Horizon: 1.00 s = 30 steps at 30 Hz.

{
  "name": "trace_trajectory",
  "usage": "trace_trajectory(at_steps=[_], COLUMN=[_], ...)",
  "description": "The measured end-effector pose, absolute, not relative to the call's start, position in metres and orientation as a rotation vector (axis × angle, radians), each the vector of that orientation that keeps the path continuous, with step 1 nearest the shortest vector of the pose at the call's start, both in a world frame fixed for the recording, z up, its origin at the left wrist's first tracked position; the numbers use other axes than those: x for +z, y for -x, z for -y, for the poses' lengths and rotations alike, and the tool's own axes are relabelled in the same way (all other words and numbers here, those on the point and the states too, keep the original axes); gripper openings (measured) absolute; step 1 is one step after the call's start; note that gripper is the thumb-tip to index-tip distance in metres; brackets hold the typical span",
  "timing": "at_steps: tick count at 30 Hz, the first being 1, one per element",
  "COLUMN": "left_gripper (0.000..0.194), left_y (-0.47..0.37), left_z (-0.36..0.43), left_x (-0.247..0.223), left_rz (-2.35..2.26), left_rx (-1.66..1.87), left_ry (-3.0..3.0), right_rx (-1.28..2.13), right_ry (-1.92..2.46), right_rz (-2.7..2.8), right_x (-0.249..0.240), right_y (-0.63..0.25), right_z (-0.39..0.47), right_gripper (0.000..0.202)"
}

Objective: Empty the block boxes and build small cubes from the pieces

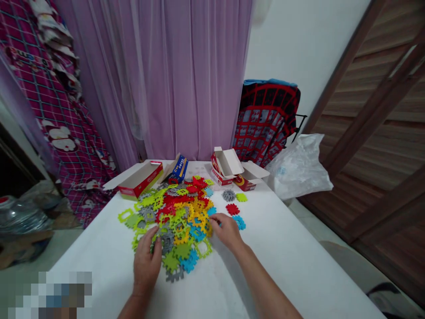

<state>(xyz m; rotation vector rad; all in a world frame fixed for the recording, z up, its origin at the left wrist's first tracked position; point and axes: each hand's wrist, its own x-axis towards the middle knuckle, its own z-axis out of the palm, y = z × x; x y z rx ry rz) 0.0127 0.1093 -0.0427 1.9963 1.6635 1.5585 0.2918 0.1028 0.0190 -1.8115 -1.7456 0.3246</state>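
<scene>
A heap of flat plastic gear pieces [179, 217] in green, yellow, red, grey and blue lies on the white table. At the heap's near left edge, my left hand [146, 261] rests with thumb and forefinger apart, close to a grey gear [167, 239]. My right hand [228, 230] is at the right edge, beside yellow gears [199, 217]. Its fingers are curled together; what is between them, if anything, is hidden. Apart from the heap, on the right, are a grey gear stack [229, 195], a green gear [241, 197], a red gear [232, 209] and a blue gear [239, 222].
Behind the heap stand opened cardboard boxes: a red and green box [141, 180], a blue box [179, 169], and red boxes [222, 173] at the back right. A clear plastic bag [299, 166] hangs by the right table edge. Purple curtains [189, 79] close off the back.
</scene>
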Motion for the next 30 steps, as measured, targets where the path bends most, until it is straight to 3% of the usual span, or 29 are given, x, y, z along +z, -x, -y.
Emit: trace_trajectory(at_steps=[7, 14, 18, 23, 30], left_gripper=[0.036, 0.035, 0.034, 0.035, 0.036], left_y=[-0.014, -0.018, -0.019, -0.02, -0.02], left_z=[-0.101, -0.105, -0.105, -0.105, -0.107], left_x=[-0.048, -0.051, -0.049, -0.047, -0.049], left_rz=[-1.697, -1.716, -1.718, -1.672, -1.675], left_rx=[1.555, 1.58, 1.575, 1.578, 1.565], left_ry=[-1.866, -1.851, -1.869, -1.919, -1.927], right_rx=[0.085, 0.062, 0.035, 0.164, 0.44], right_ry=[1.658, 1.804, 1.806, 1.84, 1.91], right_rz=[2.114, 2.474, 2.411, 2.143, 1.908], right_x=[0.044, 0.065, 0.066, 0.063, 0.032], right_y=[-0.23, -0.219, -0.226, -0.248, -0.271], right_z=[-0.133, -0.175, -0.17, -0.146, -0.127], right_gripper=[0.038, 0.046, 0.044, 0.025, 0.036])
